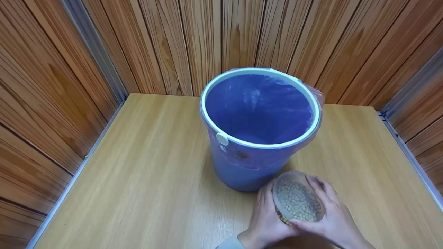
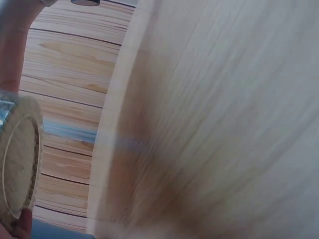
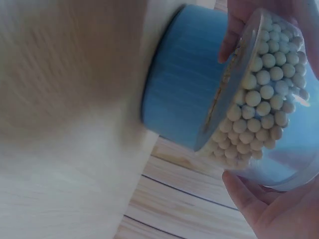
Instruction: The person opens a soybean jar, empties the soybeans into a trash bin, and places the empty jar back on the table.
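Observation:
A round, clear plastic tub (image 1: pixel 297 200) filled with small pale beads or pea-like balls is held between both hands just in front of the bin. My left hand (image 1: pixel 263 219) grips its left side and reaches underneath. On the opposite side, my right hand (image 1: pixel 328 214) holds it with the fingers by the far rim and the thumb at the near edge. The right wrist view shows the round balls (image 3: pixel 266 92) through the clear wall, the tub tilted. From the left wrist, the tub's flat round end (image 2: pixel 21 159) faces the camera.
A blue bin (image 1: pixel 238 169) with a white rim ring (image 1: pixel 204 103) and a thin plastic liner (image 1: pixel 256 97) stands upright on the wooden table (image 1: pixel 148 166), behind the tub. Wood-panelled walls (image 1: pixel 204 38) enclose the table at the back and both sides.

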`<action>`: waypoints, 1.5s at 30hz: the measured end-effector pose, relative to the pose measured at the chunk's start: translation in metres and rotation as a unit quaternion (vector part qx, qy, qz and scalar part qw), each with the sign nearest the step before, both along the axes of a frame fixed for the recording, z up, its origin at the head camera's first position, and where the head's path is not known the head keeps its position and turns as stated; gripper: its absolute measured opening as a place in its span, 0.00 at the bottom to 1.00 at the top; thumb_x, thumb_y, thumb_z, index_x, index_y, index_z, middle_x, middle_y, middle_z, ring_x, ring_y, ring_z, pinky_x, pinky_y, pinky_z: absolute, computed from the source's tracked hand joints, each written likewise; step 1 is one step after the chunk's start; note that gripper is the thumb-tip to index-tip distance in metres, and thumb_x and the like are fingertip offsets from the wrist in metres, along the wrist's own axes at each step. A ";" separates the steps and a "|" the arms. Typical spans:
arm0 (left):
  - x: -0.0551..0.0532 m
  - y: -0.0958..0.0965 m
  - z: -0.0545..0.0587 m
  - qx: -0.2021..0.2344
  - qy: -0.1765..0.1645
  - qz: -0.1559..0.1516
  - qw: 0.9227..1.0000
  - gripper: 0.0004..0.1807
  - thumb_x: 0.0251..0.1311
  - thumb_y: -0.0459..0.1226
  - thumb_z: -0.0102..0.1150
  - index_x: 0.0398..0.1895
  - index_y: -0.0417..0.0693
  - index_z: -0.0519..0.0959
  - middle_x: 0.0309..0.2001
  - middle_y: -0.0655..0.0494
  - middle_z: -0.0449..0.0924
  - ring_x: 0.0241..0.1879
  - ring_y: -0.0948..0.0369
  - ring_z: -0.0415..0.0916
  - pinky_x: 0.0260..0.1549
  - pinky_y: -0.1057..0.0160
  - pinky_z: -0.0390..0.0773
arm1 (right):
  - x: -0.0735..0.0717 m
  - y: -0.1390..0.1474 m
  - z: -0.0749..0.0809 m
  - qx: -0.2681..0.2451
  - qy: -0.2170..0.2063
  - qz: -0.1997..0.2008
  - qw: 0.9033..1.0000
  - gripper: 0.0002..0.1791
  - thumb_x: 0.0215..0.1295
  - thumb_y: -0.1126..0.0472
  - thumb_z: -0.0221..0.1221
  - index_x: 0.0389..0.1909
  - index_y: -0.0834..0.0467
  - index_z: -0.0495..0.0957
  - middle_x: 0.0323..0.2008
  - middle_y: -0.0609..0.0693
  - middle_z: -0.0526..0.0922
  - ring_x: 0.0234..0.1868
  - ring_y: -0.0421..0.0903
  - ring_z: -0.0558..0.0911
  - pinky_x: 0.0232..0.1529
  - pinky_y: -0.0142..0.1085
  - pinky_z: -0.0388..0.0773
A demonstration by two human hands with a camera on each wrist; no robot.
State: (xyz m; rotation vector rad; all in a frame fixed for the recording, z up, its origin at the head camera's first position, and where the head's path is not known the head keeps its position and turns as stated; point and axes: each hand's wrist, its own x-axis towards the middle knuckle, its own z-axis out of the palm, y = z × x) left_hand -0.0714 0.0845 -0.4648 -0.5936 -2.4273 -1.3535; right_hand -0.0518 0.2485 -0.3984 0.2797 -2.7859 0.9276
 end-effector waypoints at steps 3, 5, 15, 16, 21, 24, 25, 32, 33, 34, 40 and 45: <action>0.001 -0.004 0.000 0.014 0.028 -0.004 0.999 0.63 0.29 0.63 0.71 0.68 0.43 0.52 0.61 0.57 0.62 0.59 0.62 0.63 0.57 0.64 0.68 | 0.002 -0.003 0.002 -0.003 0.015 0.008 1.000 0.60 0.28 0.42 0.76 0.67 0.56 0.60 0.61 0.59 0.62 0.58 0.64 0.67 0.47 0.67 0.67; 0.002 -0.007 0.002 0.017 0.025 -0.002 1.000 0.63 0.28 0.63 0.72 0.67 0.44 0.52 0.60 0.57 0.63 0.58 0.63 0.64 0.56 0.64 0.69 | 0.003 -0.005 0.004 -0.007 0.020 0.011 1.000 0.60 0.28 0.42 0.76 0.67 0.56 0.60 0.61 0.59 0.62 0.58 0.63 0.67 0.47 0.67 0.67; 0.004 -0.018 0.008 0.030 -0.018 -0.008 0.999 0.64 0.26 0.62 0.73 0.68 0.51 0.50 0.59 0.58 0.63 0.54 0.65 0.64 0.53 0.64 0.72 | 0.000 -0.012 0.007 -0.018 0.045 0.033 0.998 0.59 0.27 0.43 0.77 0.66 0.54 0.62 0.59 0.58 0.66 0.56 0.59 0.70 0.47 0.62 0.71; 0.004 -0.019 0.008 0.033 -0.019 -0.011 0.999 0.64 0.26 0.62 0.73 0.69 0.52 0.50 0.59 0.58 0.63 0.55 0.65 0.63 0.53 0.64 0.72 | 0.000 -0.013 0.007 -0.019 0.046 0.033 0.998 0.59 0.27 0.43 0.77 0.66 0.53 0.62 0.59 0.57 0.67 0.56 0.59 0.71 0.47 0.61 0.71; 0.003 -0.022 0.009 0.044 -0.010 -0.025 0.999 0.64 0.25 0.60 0.75 0.69 0.52 0.50 0.59 0.58 0.63 0.53 0.65 0.63 0.51 0.64 0.72 | -0.003 -0.012 0.004 -0.022 0.083 0.044 0.995 0.61 0.21 0.44 0.79 0.66 0.52 0.64 0.58 0.54 0.69 0.54 0.54 0.73 0.46 0.54 0.75; 0.003 -0.023 0.010 0.044 -0.011 -0.031 0.998 0.64 0.25 0.59 0.75 0.69 0.53 0.50 0.59 0.59 0.63 0.53 0.65 0.62 0.50 0.65 0.72 | -0.004 -0.011 0.002 -0.026 0.113 0.055 0.992 0.62 0.17 0.46 0.79 0.65 0.51 0.65 0.57 0.51 0.71 0.53 0.49 0.74 0.48 0.39 0.75; 0.003 -0.023 0.010 0.044 -0.012 -0.032 0.998 0.65 0.24 0.59 0.75 0.69 0.54 0.50 0.59 0.59 0.63 0.53 0.65 0.62 0.50 0.65 0.72 | -0.004 -0.010 0.001 -0.030 0.120 0.060 0.990 0.63 0.16 0.46 0.79 0.65 0.51 0.65 0.57 0.50 0.71 0.53 0.48 0.74 0.49 0.34 0.74; 0.003 -0.025 0.012 0.032 -0.035 -0.036 0.998 0.66 0.22 0.60 0.76 0.69 0.54 0.50 0.59 0.59 0.62 0.54 0.65 0.61 0.52 0.63 0.71 | -0.006 -0.003 -0.002 -0.065 0.120 0.106 0.985 0.64 0.16 0.49 0.80 0.66 0.58 0.63 0.58 0.52 0.71 0.57 0.36 0.71 0.56 0.19 0.60; 0.003 -0.026 0.013 0.032 -0.042 -0.038 0.998 0.66 0.22 0.60 0.76 0.69 0.54 0.50 0.59 0.60 0.62 0.54 0.66 0.61 0.52 0.63 0.71 | -0.007 -0.003 -0.003 -0.074 0.130 0.113 0.982 0.65 0.15 0.50 0.80 0.65 0.60 0.63 0.57 0.54 0.71 0.57 0.36 0.71 0.56 0.19 0.60; 0.003 -0.026 0.013 0.033 -0.049 -0.041 0.997 0.66 0.22 0.60 0.76 0.69 0.54 0.50 0.59 0.60 0.61 0.54 0.66 0.60 0.53 0.63 0.71 | -0.008 -0.002 -0.004 -0.083 0.135 0.121 0.980 0.65 0.14 0.50 0.80 0.65 0.62 0.63 0.57 0.56 0.72 0.57 0.36 0.71 0.57 0.19 0.60; 0.003 -0.029 0.014 0.074 -0.070 -0.072 0.992 0.66 0.24 0.55 0.78 0.69 0.50 0.49 0.61 0.58 0.60 0.59 0.62 0.62 0.57 0.59 0.69 | -0.012 -0.001 -0.010 -0.130 0.170 0.147 0.966 0.66 0.12 0.51 0.80 0.62 0.69 0.64 0.56 0.64 0.72 0.58 0.37 0.71 0.59 0.21 0.60; 0.004 -0.029 0.014 0.133 -0.079 -0.103 0.983 0.65 0.26 0.51 0.79 0.69 0.51 0.48 0.63 0.58 0.61 0.62 0.60 0.63 0.60 0.59 0.67 | -0.012 -0.002 -0.009 -0.147 0.162 0.159 0.963 0.66 0.13 0.51 0.80 0.63 0.69 0.63 0.58 0.63 0.71 0.61 0.38 0.68 0.60 0.21 0.59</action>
